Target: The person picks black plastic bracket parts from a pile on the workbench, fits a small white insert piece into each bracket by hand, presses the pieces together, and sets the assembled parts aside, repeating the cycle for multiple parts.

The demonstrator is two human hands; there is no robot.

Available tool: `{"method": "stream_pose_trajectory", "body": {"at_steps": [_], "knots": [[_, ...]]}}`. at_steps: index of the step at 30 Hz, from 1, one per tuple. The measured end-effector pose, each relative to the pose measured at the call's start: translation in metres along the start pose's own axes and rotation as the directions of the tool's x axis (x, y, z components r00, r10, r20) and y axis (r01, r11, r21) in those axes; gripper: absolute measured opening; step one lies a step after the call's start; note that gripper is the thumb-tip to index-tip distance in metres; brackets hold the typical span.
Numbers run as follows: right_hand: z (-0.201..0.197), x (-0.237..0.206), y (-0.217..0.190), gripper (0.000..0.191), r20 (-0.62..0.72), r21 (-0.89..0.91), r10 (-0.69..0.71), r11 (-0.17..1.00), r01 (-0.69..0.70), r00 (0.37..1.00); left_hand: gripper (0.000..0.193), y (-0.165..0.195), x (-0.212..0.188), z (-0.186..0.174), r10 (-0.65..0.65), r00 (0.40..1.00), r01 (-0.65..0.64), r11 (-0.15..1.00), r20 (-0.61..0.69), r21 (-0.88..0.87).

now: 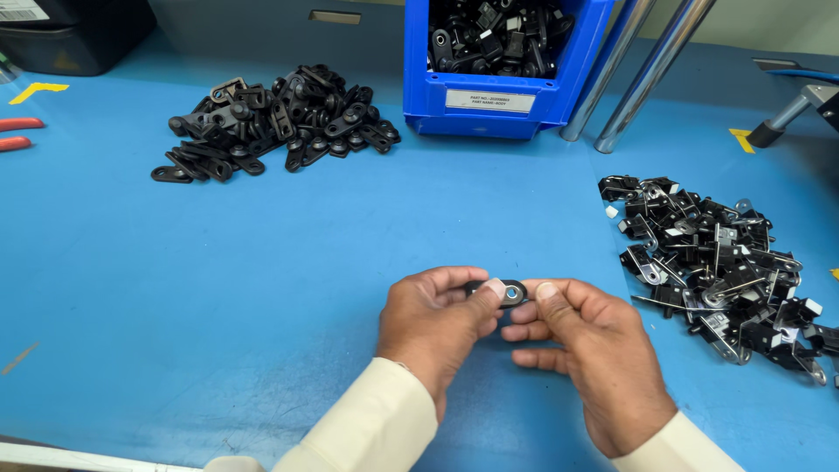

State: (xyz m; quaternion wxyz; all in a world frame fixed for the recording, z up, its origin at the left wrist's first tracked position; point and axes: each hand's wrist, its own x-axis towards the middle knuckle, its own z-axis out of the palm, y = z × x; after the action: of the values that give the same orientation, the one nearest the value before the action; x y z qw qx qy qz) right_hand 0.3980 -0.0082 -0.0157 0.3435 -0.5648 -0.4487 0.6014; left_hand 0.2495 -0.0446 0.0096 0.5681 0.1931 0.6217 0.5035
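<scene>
Both hands meet over the blue table at the lower middle. My left hand (433, 325) and my right hand (584, 358) pinch one small flat black plastic part (509, 293) with a round hole at its end. The left thumb rests on top of the part; the right thumb and fingers grip its right end. Much of the part is hidden under the fingers. Cream sleeves cover both wrists.
A pile of black flat parts (275, 122) lies at the back left. A heap of black-and-metal pieces (717, 262) sits at the right. A blue bin (498, 96) of black parts stands at the back, next to two metal poles (647, 79). Red handles (17, 131) lie at far left.
</scene>
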Motion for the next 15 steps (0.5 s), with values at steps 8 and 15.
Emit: {"method": "stream_pose_trajectory", "body": {"at_steps": [8, 15], "knots": [[-0.004, 0.016, 0.006, 0.025, 0.116, 0.091, 0.114, 0.988, -0.125, 0.987, 0.033, 0.003, -0.002, -0.007, -0.081, 0.994, 0.086, 0.995, 0.074, -0.058], [0.019, 0.006, 0.003, 0.023, -0.093, 0.133, 0.294, 0.95, -0.281, 0.951, 0.036, 0.0, -0.003, -0.004, 0.117, 0.984, -0.088, 0.975, -0.138, 0.205]]}}
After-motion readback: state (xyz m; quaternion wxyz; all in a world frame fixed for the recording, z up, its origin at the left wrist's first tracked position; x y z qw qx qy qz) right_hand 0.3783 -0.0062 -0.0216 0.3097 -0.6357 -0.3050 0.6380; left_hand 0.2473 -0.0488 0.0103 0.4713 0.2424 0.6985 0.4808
